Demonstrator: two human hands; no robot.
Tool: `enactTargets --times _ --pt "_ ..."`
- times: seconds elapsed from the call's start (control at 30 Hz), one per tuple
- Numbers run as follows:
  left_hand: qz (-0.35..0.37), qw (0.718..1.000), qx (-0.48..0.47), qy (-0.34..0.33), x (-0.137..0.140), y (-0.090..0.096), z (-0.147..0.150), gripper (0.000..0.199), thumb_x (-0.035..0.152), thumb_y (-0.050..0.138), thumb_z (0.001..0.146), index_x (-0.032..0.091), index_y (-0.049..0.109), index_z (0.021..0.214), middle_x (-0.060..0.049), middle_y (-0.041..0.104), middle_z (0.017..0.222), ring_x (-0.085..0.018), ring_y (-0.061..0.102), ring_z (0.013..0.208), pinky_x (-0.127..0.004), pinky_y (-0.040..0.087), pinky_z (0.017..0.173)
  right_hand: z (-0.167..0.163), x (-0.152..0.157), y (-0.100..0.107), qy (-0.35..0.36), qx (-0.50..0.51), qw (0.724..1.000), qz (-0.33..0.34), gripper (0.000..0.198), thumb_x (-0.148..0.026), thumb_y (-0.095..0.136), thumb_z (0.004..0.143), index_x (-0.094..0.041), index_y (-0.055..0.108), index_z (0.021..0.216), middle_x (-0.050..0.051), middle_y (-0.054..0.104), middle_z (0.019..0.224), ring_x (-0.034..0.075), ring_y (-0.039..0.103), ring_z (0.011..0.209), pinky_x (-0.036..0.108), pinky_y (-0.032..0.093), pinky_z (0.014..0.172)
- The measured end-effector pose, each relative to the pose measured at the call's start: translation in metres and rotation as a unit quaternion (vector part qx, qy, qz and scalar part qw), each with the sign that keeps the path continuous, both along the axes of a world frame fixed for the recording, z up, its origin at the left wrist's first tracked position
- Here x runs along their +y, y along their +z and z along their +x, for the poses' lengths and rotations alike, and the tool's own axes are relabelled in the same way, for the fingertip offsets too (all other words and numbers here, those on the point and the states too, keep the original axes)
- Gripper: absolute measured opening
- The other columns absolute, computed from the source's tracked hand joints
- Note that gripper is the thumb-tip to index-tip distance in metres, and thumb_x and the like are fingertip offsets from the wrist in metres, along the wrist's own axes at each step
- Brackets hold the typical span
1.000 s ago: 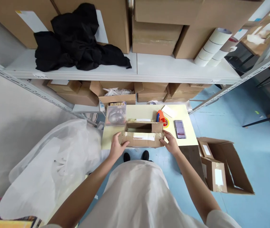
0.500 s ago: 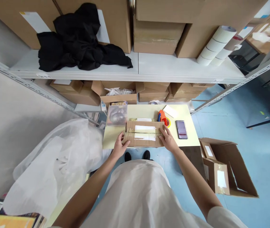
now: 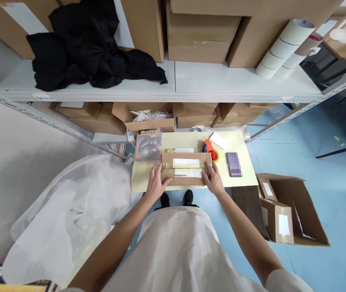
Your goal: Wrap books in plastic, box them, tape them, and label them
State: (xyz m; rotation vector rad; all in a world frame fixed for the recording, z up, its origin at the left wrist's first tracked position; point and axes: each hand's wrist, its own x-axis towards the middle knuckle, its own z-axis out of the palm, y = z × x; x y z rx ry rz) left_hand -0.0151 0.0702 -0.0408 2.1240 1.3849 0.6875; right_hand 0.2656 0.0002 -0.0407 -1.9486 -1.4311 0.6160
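A flat brown cardboard box [image 3: 186, 181] lies near the front edge of the cream tabletop [image 3: 183, 140], with white labels on its top and a seam across it. My left hand [image 3: 157, 181] grips its left end, thumb on top. The right end is held by my right hand [image 3: 213, 177], with the fingertips beyond the edge partly hidden. Just behind, another taped parcel with a white label [image 3: 184, 150] shows partly. An orange tape dispenser [image 3: 208, 148] with a yellow-edged roll [image 3: 217, 155] sits by the box's far right corner.
A book [image 3: 149, 147] lies at left, a phone [image 3: 234, 164] and a white box [image 3: 218, 140] at right. Shelving [image 3: 209, 83] stands behind, holding cartons and black cloth [image 3: 90, 52]. An open carton [image 3: 312, 211] with parcels is right; plastic wrap [image 3: 69, 215] is left.
The cardboard box has moved slightly away from me against the table. My left hand has shifted further up its left end; my right hand remains on the right end. The camera view tilted slightly.
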Motion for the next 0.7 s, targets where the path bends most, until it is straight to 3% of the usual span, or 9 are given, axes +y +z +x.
enactTargets --times 0.1,0.23,0.33,0.47,0.57,0.63,0.7 --pt "0.045 0.987 0.121 -0.092 0.003 0.023 0.009 0.076 0.058 0.05 0.085 0.016 0.029 0.146 -0.022 0.023 0.154 -0.038 0.017 0.143 -0.059 0.02 0.11 -0.002 0.002 0.002 -0.004 -0.008 1.0 -0.007 0.057 -0.046 0.044 0.091 -0.024 0.039 0.143 0.01 0.017 0.157 0.029 0.021 0.144 0.049 0.034 0.11" --pt "0.04 0.962 0.186 -0.195 0.006 0.037 0.033 0.102 0.072 0.058 0.07 0.015 0.024 0.149 -0.02 0.023 0.155 -0.038 0.015 0.144 -0.059 0.003 0.113 -0.004 0.002 0.004 0.001 -0.007 1.0 -0.011 0.057 -0.045 0.043 0.091 -0.023 0.039 0.144 0.011 0.017 0.157 0.029 0.021 0.144 0.048 0.034 0.111" --pt "0.028 0.963 0.177 -0.199 0.01 0.032 0.046 0.113 0.07 0.065 0.063 0.013 0.021 0.15 -0.021 0.024 0.154 -0.04 0.017 0.143 -0.059 -0.002 0.114 -0.004 0.0 0.005 0.006 0.004 1.0 -0.008 0.057 -0.046 0.044 0.091 -0.024 0.039 0.143 0.01 0.018 0.156 0.028 0.021 0.144 0.047 0.032 0.112" --pt "0.018 0.966 0.175 -0.19 0.014 0.024 0.05 0.104 0.064 0.065 0.068 0.014 0.023 0.149 -0.02 0.027 0.153 -0.038 0.02 0.142 -0.058 -0.001 0.115 0.01 0.002 0.004 0.003 0.05 0.999 0.008 0.053 -0.05 0.046 0.089 -0.023 0.051 0.134 0.011 0.03 0.152 0.028 0.029 0.141 0.047 0.033 0.111" --pt "0.012 0.965 0.181 -0.191 0.013 0.023 0.047 0.102 0.064 0.063 0.069 0.014 0.023 0.149 -0.02 0.027 0.153 -0.037 0.021 0.142 -0.057 0.001 0.115 0.039 0.015 -0.001 -0.076 0.102 0.991 0.03 0.053 -0.054 0.039 0.091 -0.018 0.061 0.121 0.016 0.052 0.135 0.029 0.047 0.128 0.046 0.041 0.103" --pt "0.009 0.964 0.185 -0.191 0.013 0.023 0.046 0.102 0.064 0.062 0.07 0.013 0.023 0.149 -0.02 0.026 0.153 -0.038 0.021 0.142 -0.057 0.002 0.115 0.062 0.033 -0.007 -0.113 0.12 0.986 0.004 0.054 -0.055 0.037 0.09 -0.014 0.063 0.114 0.017 0.064 0.117 0.028 0.059 0.112 0.043 0.048 0.093" --pt "0.008 0.964 0.187 -0.19 0.012 0.023 0.046 0.1 0.064 0.06 0.071 0.013 0.024 0.149 -0.02 0.027 0.153 -0.038 0.022 0.142 -0.058 0.003 0.115 0.08 0.056 -0.017 -0.089 0.103 0.989 -0.059 0.047 -0.052 0.041 0.088 -0.015 0.065 0.105 0.014 0.07 0.104 0.026 0.065 0.098 0.038 0.051 0.084"
